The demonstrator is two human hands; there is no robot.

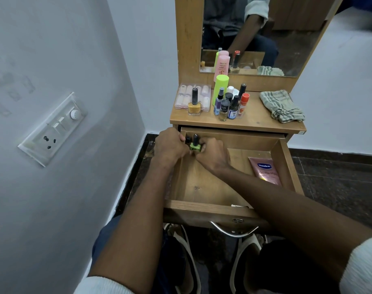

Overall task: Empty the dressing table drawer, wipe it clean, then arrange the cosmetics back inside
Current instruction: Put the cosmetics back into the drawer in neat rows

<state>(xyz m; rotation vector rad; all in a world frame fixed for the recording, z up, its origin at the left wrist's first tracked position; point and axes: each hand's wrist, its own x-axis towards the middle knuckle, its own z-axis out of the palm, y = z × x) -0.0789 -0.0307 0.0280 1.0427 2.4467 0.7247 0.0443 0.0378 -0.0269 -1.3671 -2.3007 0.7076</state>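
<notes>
Evidently restocking has only begun: both the left hand (pixel 169 146) and right hand (pixel 212 155) pinch a green polish bottle (pixel 195 145) at the drawer (pixel 210 205)'s eleven o'clock corner, a pink tube (pixel 265 170) at three o'clock, most cosmetics (pixel 229 102) still on the tabletop (pixel 259 122).

this is a room in a home. a small wooden desk (pixel 255 122) with a mirror (pixel 265 39) holds makeup bottles (pixel 227 102), by a white wall with a light switch plate (pixel 53 128).
</notes>
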